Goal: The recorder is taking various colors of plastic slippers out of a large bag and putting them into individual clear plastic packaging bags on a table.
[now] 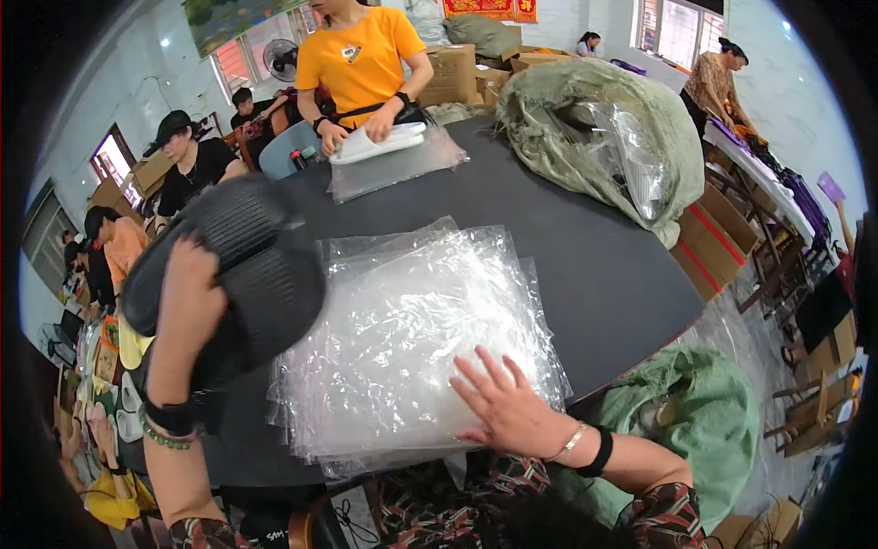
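A pair of black slide slippers [261, 265], slightly blurred, is held up at the left over the dark table. My left hand [194, 284] is closed on them, with its fingertips partly hidden against the soles. A stack of clear plastic bags [393, 339] lies in front of me, its edges uneven and its surface shiny. On the lower right part of that stack rests my right hand [503, 403], fingers spread and holding nothing.
Across the dark table [613, 302], a person in an orange shirt [361, 59] handles white slippers [380, 144] over a clear bag. A big pale-green sack [549, 128] sits at the far right edge. A green sack [704, 421] and cardboard box [718, 242] stand beside the table.
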`<control>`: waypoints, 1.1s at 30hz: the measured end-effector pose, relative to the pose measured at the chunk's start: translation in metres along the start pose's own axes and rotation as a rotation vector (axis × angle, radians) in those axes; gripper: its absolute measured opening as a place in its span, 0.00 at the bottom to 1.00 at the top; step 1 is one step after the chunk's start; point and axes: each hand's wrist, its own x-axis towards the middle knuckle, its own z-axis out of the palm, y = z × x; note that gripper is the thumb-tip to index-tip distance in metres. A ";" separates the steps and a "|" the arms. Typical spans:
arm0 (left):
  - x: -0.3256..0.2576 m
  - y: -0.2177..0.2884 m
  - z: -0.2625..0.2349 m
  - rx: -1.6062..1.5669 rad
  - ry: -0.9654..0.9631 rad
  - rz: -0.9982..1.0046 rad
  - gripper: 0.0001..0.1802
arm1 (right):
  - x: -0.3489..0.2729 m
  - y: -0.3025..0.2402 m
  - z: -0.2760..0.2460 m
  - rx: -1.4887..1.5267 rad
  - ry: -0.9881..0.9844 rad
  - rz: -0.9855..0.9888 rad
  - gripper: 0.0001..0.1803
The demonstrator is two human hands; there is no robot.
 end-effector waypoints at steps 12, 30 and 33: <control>0.003 0.208 0.260 -0.516 -0.104 0.037 0.09 | -0.017 0.002 0.054 0.019 -0.078 0.010 0.41; -0.015 0.074 0.105 -0.029 -0.046 -0.330 0.08 | -0.014 0.000 0.046 0.058 -0.193 0.035 0.46; -0.030 0.168 0.097 -0.247 -0.156 -0.186 0.08 | -0.016 0.005 0.048 0.066 -0.196 0.075 0.46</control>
